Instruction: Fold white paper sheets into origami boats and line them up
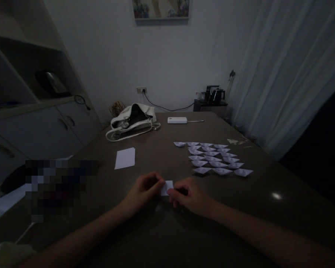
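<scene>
So on the far left you had a flat stack of rectangular white paper sheets (124,158) lying on the dark brown glossy tabletop (156,156), probably off to the side so your hands had room. Your left hand (145,190) pinched the left edge of a small folded piece of white paper (167,185) right in front of you, and your right hand (192,195) pinched its right edge, I'd guess to keep it steady. Further right, little white folded-paper boats (217,164) sat in rough rows, seemingly clear of your fingers.
</scene>
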Demonstrator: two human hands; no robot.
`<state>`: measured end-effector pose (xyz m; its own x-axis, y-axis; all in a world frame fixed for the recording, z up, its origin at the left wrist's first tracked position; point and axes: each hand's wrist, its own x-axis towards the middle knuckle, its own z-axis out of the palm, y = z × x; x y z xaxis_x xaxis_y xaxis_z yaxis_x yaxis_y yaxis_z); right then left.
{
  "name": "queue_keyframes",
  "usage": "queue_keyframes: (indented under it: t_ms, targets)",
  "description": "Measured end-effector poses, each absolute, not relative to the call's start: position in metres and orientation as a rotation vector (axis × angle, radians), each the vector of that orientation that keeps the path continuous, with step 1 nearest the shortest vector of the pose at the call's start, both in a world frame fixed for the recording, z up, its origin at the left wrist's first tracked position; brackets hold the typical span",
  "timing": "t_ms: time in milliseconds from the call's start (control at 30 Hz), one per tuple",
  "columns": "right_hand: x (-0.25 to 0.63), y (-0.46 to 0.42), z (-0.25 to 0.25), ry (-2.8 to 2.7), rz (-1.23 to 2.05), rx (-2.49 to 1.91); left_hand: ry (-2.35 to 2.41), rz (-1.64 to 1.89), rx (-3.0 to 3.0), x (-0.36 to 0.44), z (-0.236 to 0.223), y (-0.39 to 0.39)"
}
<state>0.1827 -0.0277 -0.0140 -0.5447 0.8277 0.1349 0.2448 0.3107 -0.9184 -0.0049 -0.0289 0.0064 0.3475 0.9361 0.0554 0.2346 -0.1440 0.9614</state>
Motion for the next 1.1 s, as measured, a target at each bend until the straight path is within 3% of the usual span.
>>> queue_keyframes:
  t_ms: [267, 700, 933, 1100]
  targets:
    - [0.183, -0.0271, -0.0146, -1.905, 1.363, -0.866, 1.046, 0.8, 1.765, -0.0072, 0.009, -0.0301]
    - [0.1827, -0.029, -0.009, -1.941, 0.983, -0.981, 0.94, 0.54, 1.712, -0.0064, 0.0058, -0.0305]
    - [0.1844, -0.0259, -0.0143, -1.857, 1.193, -0.917, 0.949, 0.538, 1.816, -0.0081, 0.0094, -0.0326]
    - [0.1845, -0.0295, -0.0116, -1.974, 1.05, -0.947, 0.969, 0.487, 1.872, -0.0081, 0.0124, -0.0339]
